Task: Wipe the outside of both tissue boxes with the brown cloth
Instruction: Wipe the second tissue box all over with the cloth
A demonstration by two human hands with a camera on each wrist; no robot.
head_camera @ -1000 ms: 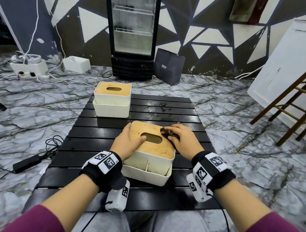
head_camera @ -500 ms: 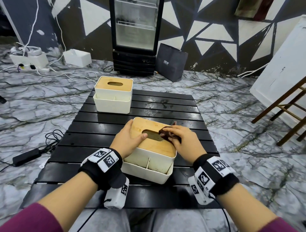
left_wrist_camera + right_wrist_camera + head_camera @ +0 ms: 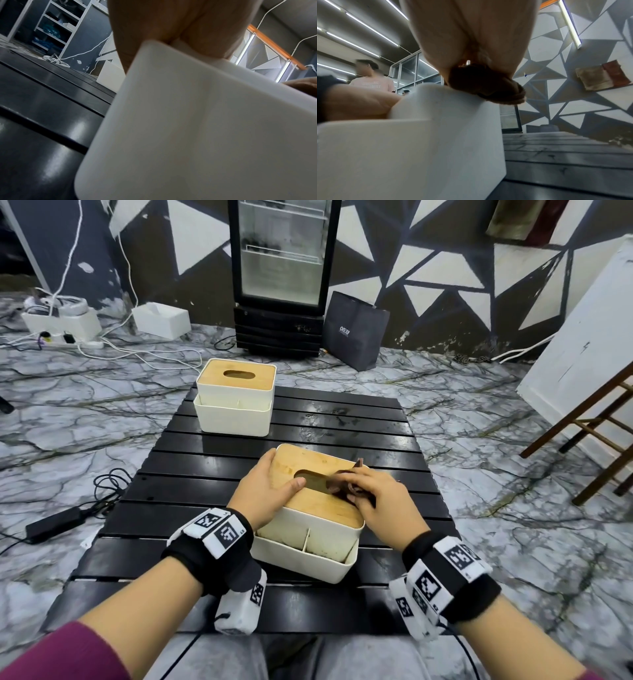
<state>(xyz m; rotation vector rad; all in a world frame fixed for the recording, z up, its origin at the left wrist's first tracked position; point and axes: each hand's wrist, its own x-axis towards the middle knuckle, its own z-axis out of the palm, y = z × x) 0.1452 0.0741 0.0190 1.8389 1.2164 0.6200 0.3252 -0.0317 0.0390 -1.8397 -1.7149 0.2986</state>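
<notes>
The near tissue box [image 3: 318, 508], cream with a wooden lid, stands on the black slatted table [image 3: 205, 467]. My left hand [image 3: 265, 491] grips its left side, thumb lying on the lid. My right hand [image 3: 373, 494] holds the bunched brown cloth [image 3: 342, 486] against the lid, right of the slot. In the right wrist view the cloth [image 3: 486, 83] sits under my palm on the box's [image 3: 419, 148] top edge. The box wall [image 3: 197, 128] fills the left wrist view. The second tissue box [image 3: 236, 398] stands at the table's far left corner.
A glass-door fridge [image 3: 281, 275] and a dark paper bag [image 3: 356, 330] stand behind the table. Cables and a power adapter [image 3: 54, 523] lie on the marble floor at left. A wooden chair frame [image 3: 589, 440] is at right. Another person [image 3: 371, 78] stands in the background.
My right hand has slid the brown cloth slightly left along the lid toward the slot. The left hand stays on the box's left side.
</notes>
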